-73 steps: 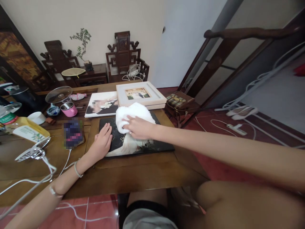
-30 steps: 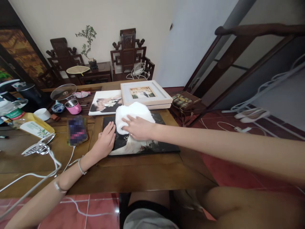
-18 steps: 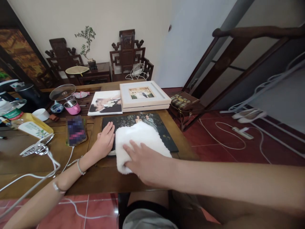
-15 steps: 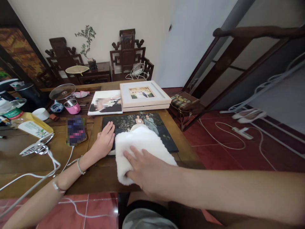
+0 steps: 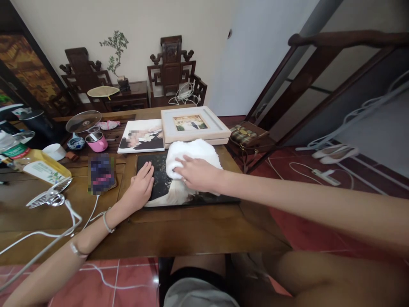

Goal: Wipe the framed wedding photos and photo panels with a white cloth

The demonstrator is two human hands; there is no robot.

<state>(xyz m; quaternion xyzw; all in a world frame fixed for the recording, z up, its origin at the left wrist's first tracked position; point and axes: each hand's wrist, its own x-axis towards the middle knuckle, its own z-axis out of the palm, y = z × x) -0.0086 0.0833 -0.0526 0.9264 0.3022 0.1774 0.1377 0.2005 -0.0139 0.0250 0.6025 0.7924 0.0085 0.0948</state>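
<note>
A dark photo panel (image 5: 159,187) lies flat on the wooden table (image 5: 179,230) in front of me. My left hand (image 5: 140,189) rests flat on its left edge, fingers stretched out, pinning it down. My right hand (image 5: 198,175) presses a fluffy white towel (image 5: 191,151) onto the far part of the panel, fingers spread over the cloth. The towel hides the upper middle of the picture.
Beyond the panel are a white framed photo (image 5: 193,123) and a frameless photo print (image 5: 142,136). A phone (image 5: 101,172) on a white cable lies to the left, with a pink cup (image 5: 96,143), a small fan (image 5: 83,121) and a yellow packet (image 5: 44,168). A stair railing (image 5: 306,72) stands right.
My right hand pulled the towel down to the near edge of the panel and has pushed it back up to the far part. My left hand has stayed in place.
</note>
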